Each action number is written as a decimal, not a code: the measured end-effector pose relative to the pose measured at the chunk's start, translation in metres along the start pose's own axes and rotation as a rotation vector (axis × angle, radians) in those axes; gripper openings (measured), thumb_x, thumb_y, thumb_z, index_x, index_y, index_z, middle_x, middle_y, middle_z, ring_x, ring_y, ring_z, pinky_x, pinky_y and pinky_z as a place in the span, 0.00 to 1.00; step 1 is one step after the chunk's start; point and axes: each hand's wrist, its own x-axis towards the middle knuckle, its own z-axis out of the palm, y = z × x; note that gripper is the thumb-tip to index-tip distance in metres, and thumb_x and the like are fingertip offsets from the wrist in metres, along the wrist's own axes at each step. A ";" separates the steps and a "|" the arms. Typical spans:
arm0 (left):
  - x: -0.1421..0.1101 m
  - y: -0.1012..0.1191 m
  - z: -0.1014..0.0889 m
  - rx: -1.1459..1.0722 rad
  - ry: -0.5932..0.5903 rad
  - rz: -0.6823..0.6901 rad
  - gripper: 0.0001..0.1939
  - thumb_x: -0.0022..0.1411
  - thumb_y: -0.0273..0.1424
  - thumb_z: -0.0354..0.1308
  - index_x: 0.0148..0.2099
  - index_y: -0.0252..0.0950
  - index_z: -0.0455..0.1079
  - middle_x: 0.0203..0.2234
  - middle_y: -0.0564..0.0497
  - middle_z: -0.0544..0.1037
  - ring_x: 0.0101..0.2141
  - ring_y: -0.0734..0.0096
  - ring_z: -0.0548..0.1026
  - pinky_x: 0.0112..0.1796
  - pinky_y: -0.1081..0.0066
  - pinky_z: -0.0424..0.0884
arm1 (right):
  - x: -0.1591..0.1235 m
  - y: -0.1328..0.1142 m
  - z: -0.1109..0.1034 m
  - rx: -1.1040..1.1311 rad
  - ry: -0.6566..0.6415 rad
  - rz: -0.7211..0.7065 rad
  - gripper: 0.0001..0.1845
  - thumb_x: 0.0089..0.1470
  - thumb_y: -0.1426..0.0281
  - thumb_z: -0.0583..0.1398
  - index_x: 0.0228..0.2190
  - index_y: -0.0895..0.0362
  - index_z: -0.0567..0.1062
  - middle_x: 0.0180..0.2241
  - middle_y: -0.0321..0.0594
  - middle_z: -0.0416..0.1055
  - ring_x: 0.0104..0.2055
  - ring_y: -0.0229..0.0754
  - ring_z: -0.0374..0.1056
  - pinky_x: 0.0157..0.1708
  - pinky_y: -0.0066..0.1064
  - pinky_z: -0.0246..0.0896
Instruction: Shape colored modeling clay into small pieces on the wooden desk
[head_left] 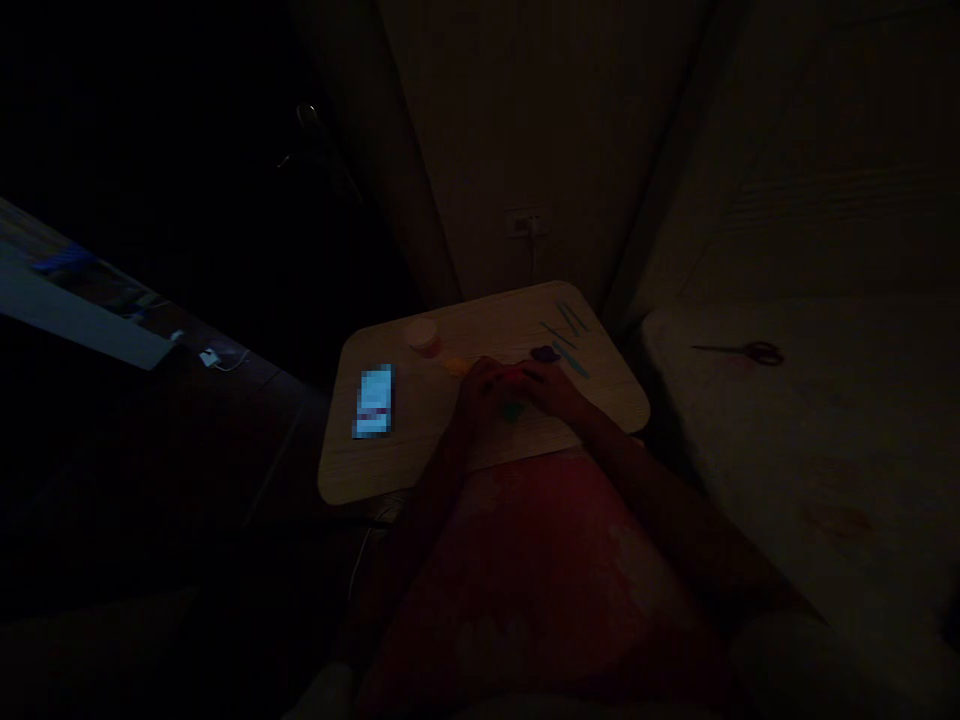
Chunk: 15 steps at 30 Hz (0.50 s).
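Note:
In dim light, my left hand point(478, 388) and my right hand point(547, 386) meet over a small wooden table point(420, 455). Between them both close on a red lump of what looks like modelling clay point(514, 375), partly hidden by the fingers. A green lump point(513, 411) lies on the table just below the hands. Beyond my left hand is a yellow-orange lump point(454, 366), and a dark purple lump point(545, 353) lies just past my right hand. Several thin tools point(571, 358) rest on the table's right part.
A pale round tub point(423, 336) stands at the table's far left, with a lit phone point(374, 401) nearer me. Scissors point(750, 352) lie on a pale surface point(750, 440) to the right. A wall socket point(527, 223) with a plugged cable is behind the table.

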 end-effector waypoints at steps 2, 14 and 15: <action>-0.001 0.002 0.001 0.007 -0.006 -0.010 0.17 0.68 0.46 0.59 0.45 0.38 0.79 0.37 0.47 0.76 0.39 0.66 0.74 0.42 0.65 0.72 | 0.000 0.002 -0.001 -0.022 0.009 -0.003 0.22 0.61 0.49 0.59 0.35 0.54 0.80 0.31 0.39 0.75 0.34 0.43 0.67 0.37 0.35 0.63; 0.001 -0.002 0.003 0.073 -0.032 -0.122 0.24 0.72 0.50 0.51 0.31 0.37 0.69 0.28 0.52 0.71 0.34 0.67 0.69 0.41 0.66 0.67 | 0.002 -0.003 0.001 0.045 0.049 0.024 0.23 0.57 0.47 0.63 0.33 0.54 0.79 0.32 0.40 0.76 0.37 0.44 0.69 0.40 0.35 0.66; 0.001 -0.002 0.003 0.079 -0.028 -0.123 0.24 0.71 0.50 0.51 0.31 0.37 0.68 0.27 0.52 0.71 0.33 0.67 0.69 0.40 0.66 0.67 | 0.002 -0.001 0.001 0.060 0.051 0.030 0.23 0.56 0.47 0.63 0.34 0.55 0.78 0.32 0.40 0.76 0.37 0.44 0.69 0.40 0.35 0.66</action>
